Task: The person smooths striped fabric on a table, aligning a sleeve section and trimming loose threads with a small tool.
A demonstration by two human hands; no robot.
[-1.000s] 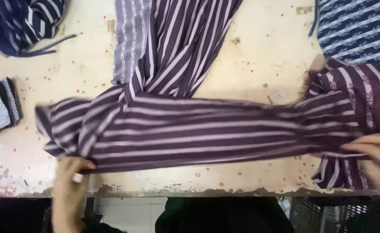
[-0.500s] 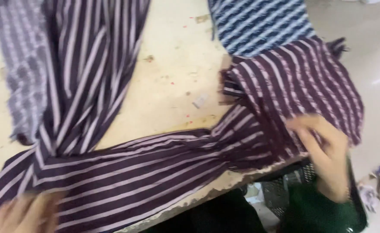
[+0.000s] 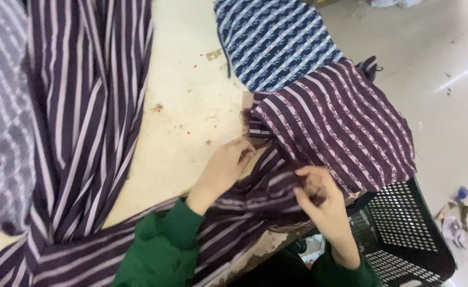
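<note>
A long dark purple cloth with pale stripes (image 3: 80, 159) lies across the cream table (image 3: 191, 111). Its end runs to the right, beside a folded stack of the same striped cloth (image 3: 340, 127). My left hand (image 3: 226, 167), in a green sleeve, rests on the striped cloth at the foot of that stack, fingers pinching the fabric edge. My right hand (image 3: 319, 194) grips a bunched fold of the same cloth at the table's near edge.
A blue patterned cloth (image 3: 276, 40) lies behind the stack. A paler striped cloth (image 3: 2, 117) lies at far left. A black perforated plastic crate (image 3: 404, 234) stands on the grey floor to the right, with scraps (image 3: 454, 218) nearby.
The view has swung to the right. My left hand has come from the far left end of the cloth over to the right end, close to my right hand.
</note>
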